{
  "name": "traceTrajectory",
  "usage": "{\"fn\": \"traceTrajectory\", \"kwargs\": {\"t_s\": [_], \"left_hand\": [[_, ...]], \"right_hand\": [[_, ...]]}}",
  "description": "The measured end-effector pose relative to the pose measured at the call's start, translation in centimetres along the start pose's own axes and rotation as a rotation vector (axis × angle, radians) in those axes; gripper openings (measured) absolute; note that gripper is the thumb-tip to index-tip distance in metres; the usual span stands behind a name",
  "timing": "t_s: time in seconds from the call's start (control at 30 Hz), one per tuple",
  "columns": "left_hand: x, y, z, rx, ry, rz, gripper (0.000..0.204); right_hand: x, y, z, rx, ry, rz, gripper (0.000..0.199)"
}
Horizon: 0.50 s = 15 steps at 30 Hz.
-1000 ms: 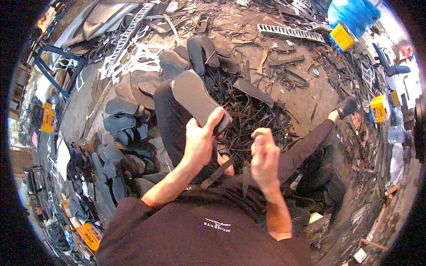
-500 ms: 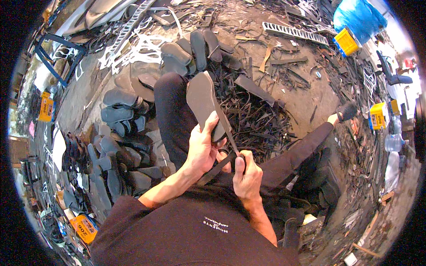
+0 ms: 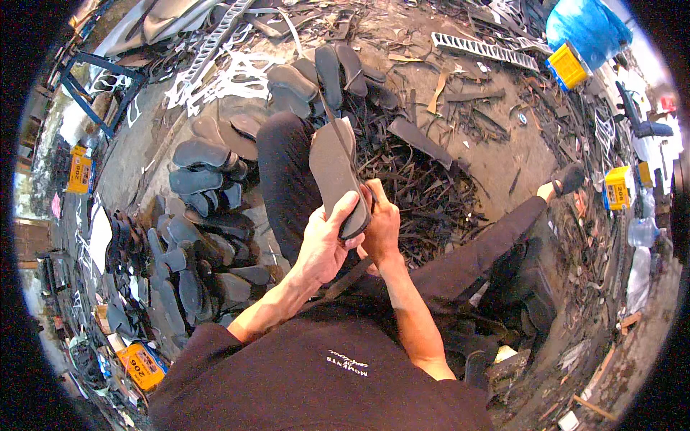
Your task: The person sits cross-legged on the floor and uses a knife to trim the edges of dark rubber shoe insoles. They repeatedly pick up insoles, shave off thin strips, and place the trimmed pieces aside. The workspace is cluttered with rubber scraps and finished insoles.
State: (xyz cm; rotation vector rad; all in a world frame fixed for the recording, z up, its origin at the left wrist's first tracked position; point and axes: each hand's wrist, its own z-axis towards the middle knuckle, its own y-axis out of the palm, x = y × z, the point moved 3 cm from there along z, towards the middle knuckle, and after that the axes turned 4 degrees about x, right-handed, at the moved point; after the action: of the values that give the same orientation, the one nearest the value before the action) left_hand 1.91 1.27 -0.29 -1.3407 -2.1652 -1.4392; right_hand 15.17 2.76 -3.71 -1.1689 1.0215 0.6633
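Note:
A grey-brown shoe sole [image 3: 333, 167] is held tilted over my lap, its toe end pointing away from me. My left hand [image 3: 327, 241] grips its near end, thumb lying on the flat face and fingers underneath. My right hand [image 3: 382, 219] is closed against the sole's right edge, close to my left fingers. From it a thin dark strip [image 3: 329, 108] seems to run up along the sole and past its far end. The right fingertips are partly hidden. Another dark strip [image 3: 348, 279] lies across my lap below the hands.
Stacked dark soles [image 3: 198, 169] stand left of my knee, with more soles [image 3: 328, 75] beyond it. A heap of dark offcut strips [image 3: 424, 215] covers the floor between my legs. White cut-out sheet scraps [image 3: 233, 79] lie far left; a blue bag [image 3: 586, 32] sits far right.
My right hand has moved up and away from me, from below the sole to its right edge. A thin strip now extends past the sole's far end. The left hand keeps its grip.

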Motion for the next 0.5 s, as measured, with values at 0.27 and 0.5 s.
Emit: {"fn": "traceTrajectory", "kwargs": {"t_s": [0.27,0.5], "left_hand": [[-0.4,1.5,-2.2,-0.050,-0.065,0.322,0.030],[2.6,1.4,3.1,0.163,0.286,0.408,0.041]], "right_hand": [[-0.6,-2.4,4.3,-0.112,0.149,0.729,0.045],[-4.5,-5.2,-2.2,-0.206,0.268,0.515,0.036]]}}
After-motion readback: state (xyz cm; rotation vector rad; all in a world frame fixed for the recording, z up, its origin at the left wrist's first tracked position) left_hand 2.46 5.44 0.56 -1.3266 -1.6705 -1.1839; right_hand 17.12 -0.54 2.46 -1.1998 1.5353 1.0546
